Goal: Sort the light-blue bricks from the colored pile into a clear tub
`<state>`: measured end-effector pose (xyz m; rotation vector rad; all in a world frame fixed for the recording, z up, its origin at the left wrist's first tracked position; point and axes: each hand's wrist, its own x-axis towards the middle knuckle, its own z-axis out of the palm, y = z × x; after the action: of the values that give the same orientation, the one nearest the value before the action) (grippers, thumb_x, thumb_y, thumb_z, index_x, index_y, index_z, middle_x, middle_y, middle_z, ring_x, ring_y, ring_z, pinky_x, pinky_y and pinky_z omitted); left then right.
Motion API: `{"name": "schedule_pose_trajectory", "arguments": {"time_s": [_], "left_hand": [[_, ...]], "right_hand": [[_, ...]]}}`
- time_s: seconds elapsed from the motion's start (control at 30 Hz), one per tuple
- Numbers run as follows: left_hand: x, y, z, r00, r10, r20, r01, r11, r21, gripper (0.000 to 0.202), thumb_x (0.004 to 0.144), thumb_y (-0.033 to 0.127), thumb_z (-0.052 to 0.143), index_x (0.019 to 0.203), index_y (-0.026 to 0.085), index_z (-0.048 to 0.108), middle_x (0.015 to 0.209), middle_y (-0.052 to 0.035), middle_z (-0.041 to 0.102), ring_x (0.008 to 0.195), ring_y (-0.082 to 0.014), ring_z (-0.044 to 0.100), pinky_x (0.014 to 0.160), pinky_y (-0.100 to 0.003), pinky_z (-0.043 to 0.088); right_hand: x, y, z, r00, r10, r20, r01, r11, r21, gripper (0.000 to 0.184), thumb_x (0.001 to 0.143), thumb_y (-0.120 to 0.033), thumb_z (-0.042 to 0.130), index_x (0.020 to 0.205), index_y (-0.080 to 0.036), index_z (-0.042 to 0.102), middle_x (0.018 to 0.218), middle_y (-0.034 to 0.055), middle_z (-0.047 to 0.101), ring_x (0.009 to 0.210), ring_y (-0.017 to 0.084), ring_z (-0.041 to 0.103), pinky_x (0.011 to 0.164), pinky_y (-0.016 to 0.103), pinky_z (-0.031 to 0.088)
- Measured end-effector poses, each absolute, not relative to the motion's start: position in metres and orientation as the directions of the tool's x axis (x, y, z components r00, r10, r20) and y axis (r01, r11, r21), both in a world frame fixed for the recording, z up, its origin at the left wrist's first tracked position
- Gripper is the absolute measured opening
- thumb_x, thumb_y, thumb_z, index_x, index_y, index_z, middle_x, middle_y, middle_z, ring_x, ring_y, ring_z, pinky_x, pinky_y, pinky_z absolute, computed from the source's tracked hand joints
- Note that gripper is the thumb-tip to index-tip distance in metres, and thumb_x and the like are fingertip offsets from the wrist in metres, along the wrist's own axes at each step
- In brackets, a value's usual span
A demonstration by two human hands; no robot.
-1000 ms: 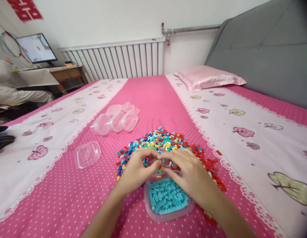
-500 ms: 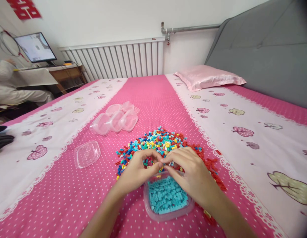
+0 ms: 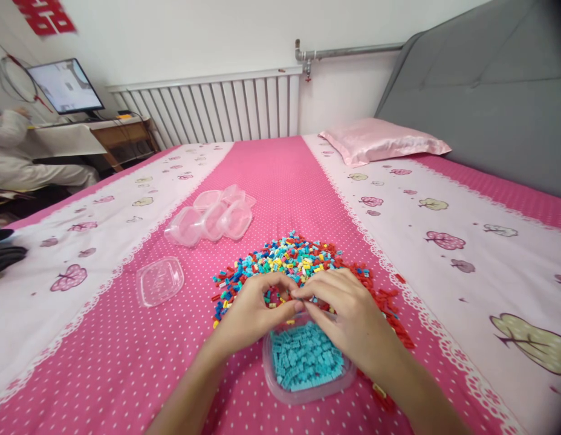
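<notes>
My left hand and my right hand meet at the fingertips above the far rim of a clear plastic container. Both are closed in a pinch; whatever lies between the fingertips is too small and covered to make out. Light-blue toy bricks fill much of the container. Just beyond my hands spreads a pile of small mixed bricks in blue, red, yellow, green and white. Part of the pile is hidden behind my fingers. Red bricks trail down its right side, partly behind my right hand.
On the pink dotted bedspread, a clear lid lies to the left. Several clear containers are clustered farther back. A pink pillow rests near the grey headboard. At far left a person sits by a desk with a monitor.
My fingertips have shifted very slightly where they meet. The container, the pile and the lid look the same.
</notes>
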<state>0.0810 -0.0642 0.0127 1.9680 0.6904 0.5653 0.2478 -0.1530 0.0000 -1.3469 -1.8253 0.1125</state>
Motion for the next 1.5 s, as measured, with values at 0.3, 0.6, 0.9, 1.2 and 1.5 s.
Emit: {"name": "schedule_pose_trajectory", "arguments": {"time_s": [0.3, 0.6, 0.9, 1.2, 1.5], "left_hand": [[0.069, -0.045, 0.011, 0.709, 0.683, 0.176, 0.281, -0.503, 0.817, 0.014, 0.090, 0.031, 0.062, 0.089, 0.019, 0.069, 0.083, -0.0009, 0.071, 0.079, -0.0165, 0.065, 0.076, -0.027, 0.048], [0.056, -0.027, -0.001, 0.535, 0.794, 0.289, 0.770, -0.599, 0.220, 0.011, 0.091, 0.023, 0.062, 0.095, 0.024, 0.072, 0.097, -0.0033, 0.073, 0.098, -0.0276, 0.063, 0.088, -0.042, 0.040], [0.057, -0.032, 0.001, 0.472, 0.851, 0.231, 0.862, -0.500, 0.081, 0.015, 0.091, 0.025, 0.061, 0.098, 0.026, 0.074, 0.099, -0.0048, 0.072, 0.100, -0.0298, 0.062, 0.093, -0.046, 0.038], [0.058, -0.034, 0.002, 0.463, 0.866, 0.189, 0.868, -0.486, 0.104, 0.015, 0.092, 0.024, 0.058, 0.100, 0.025, 0.071, 0.102, -0.0037, 0.073, 0.099, -0.0289, 0.066, 0.094, -0.047, 0.037], [0.059, -0.033, 0.001, 0.469, 0.865, 0.179, 0.863, -0.492, 0.117, 0.017, 0.092, 0.023, 0.055, 0.101, 0.024, 0.070, 0.103, -0.0043, 0.074, 0.097, -0.0275, 0.067, 0.093, -0.045, 0.037]], "right_hand": [[0.249, -0.154, 0.003, -0.076, 0.833, 0.548, 0.735, 0.418, -0.533, 0.019, 0.091, -0.008, 0.065, 0.101, -0.023, 0.070, 0.093, -0.0012, 0.068, 0.086, 0.017, 0.059, 0.082, 0.034, 0.038], [0.247, -0.156, -0.001, -0.250, 0.876, 0.413, 0.746, 0.447, -0.495, 0.011, 0.090, -0.011, 0.068, 0.087, -0.022, 0.071, 0.084, -0.0017, 0.067, 0.084, 0.018, 0.055, 0.077, 0.032, 0.034], [0.244, -0.157, -0.003, -0.294, 0.877, 0.381, 0.724, 0.464, -0.510, 0.013, 0.085, -0.015, 0.076, 0.077, -0.024, 0.071, 0.083, -0.0031, 0.064, 0.085, 0.016, 0.049, 0.076, 0.031, 0.030], [0.234, -0.159, -0.008, -0.285, 0.888, 0.360, 0.684, 0.452, -0.572, 0.015, 0.087, -0.022, 0.073, 0.073, -0.024, 0.071, 0.091, -0.0002, 0.057, 0.095, 0.019, 0.046, 0.082, 0.034, 0.029], [0.237, -0.167, 0.011, -0.411, 0.903, 0.126, 0.697, 0.400, -0.595, 0.015, 0.084, -0.019, 0.075, 0.071, -0.025, 0.072, 0.091, -0.0005, 0.054, 0.096, 0.019, 0.045, 0.083, 0.035, 0.030]]}}
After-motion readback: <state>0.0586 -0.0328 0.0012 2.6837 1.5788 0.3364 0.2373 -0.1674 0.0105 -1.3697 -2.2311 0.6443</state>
